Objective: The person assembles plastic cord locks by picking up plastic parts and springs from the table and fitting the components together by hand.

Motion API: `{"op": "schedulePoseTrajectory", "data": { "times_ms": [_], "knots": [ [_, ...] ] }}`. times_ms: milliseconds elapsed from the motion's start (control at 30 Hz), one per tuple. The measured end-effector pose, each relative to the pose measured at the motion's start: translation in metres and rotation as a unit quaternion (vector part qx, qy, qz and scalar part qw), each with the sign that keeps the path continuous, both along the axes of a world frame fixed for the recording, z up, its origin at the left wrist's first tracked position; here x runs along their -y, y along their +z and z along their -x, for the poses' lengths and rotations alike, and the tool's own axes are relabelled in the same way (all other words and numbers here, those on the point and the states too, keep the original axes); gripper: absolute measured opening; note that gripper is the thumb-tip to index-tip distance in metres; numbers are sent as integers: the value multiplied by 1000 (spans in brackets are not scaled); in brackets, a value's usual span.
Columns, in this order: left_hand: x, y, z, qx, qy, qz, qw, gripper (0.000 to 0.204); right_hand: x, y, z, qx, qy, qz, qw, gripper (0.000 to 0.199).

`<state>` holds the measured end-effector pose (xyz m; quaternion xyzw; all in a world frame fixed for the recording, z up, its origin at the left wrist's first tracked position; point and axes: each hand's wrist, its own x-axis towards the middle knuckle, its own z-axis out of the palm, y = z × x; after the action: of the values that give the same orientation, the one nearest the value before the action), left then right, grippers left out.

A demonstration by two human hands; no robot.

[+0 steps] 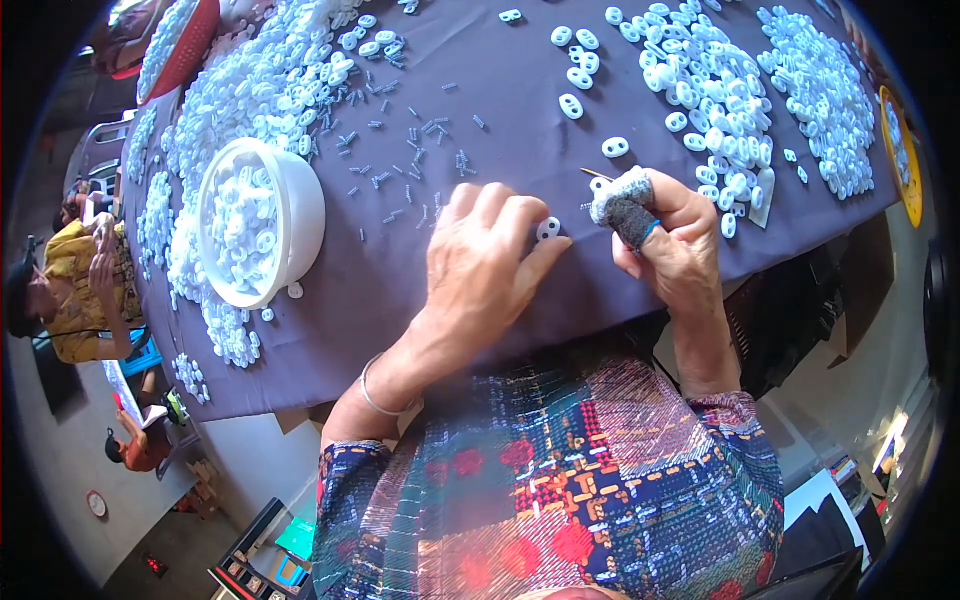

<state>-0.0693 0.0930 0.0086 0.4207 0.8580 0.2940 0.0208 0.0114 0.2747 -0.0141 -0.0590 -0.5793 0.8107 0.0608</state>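
Note:
My left hand (pixel 480 255) pinches a white oval plastic piece with two holes (pixel 548 229) between thumb and forefinger, just above the table. To its right, my right hand (pixel 680 225) is closed, its thumb and forefinger wrapped in grey knitted finger covers (pixel 632 208). At those fingertips a second white plastic piece (pixel 599 186) shows, with a small metal spring (pixel 587 207) beside it. A thin brass-coloured pin (pixel 592 171) sticks out there too. The two hands are apart. Loose small springs (pixel 410 165) lie scattered beyond my left hand.
A white tub (pixel 305 225) full of white pieces stands at the left, amid a big heap of them (pixel 255 100). More piles lie at the right (pixel 715 100) and far right (pixel 820 110). A red basket (pixel 200 45) and yellow tray (pixel 905 180) sit at the edges. Other people sit at the left.

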Motion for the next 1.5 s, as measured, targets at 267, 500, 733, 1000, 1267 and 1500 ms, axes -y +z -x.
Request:
{"op": "schedulePoseTrajectory", "data": {
  "times_ms": [267,500,733,1000,1267,1500],
  "knots": [
    [5,-11,-4,-48,-50,-30,997,19,-1,-6,-2,5,7,8,1000,28],
    [47,-12,-11,-149,-64,-49,986,24,3,-9,-4,3,-11,3,1000,30],
    [63,-8,-21,-94,68,-52,992,24,4,-8,-3,1,-21,-13,1000,25],
    [69,0,-15,-66,108,-44,991,25,6,-8,-4,3,-36,-24,999,23],
    [49,2,-8,-60,70,8,996,24,6,-7,-5,13,-38,-36,999,24],
    [54,-1,-26,-83,1,-15,996,25,8,-7,-5,7,-41,-36,998,24]
  ]
}}
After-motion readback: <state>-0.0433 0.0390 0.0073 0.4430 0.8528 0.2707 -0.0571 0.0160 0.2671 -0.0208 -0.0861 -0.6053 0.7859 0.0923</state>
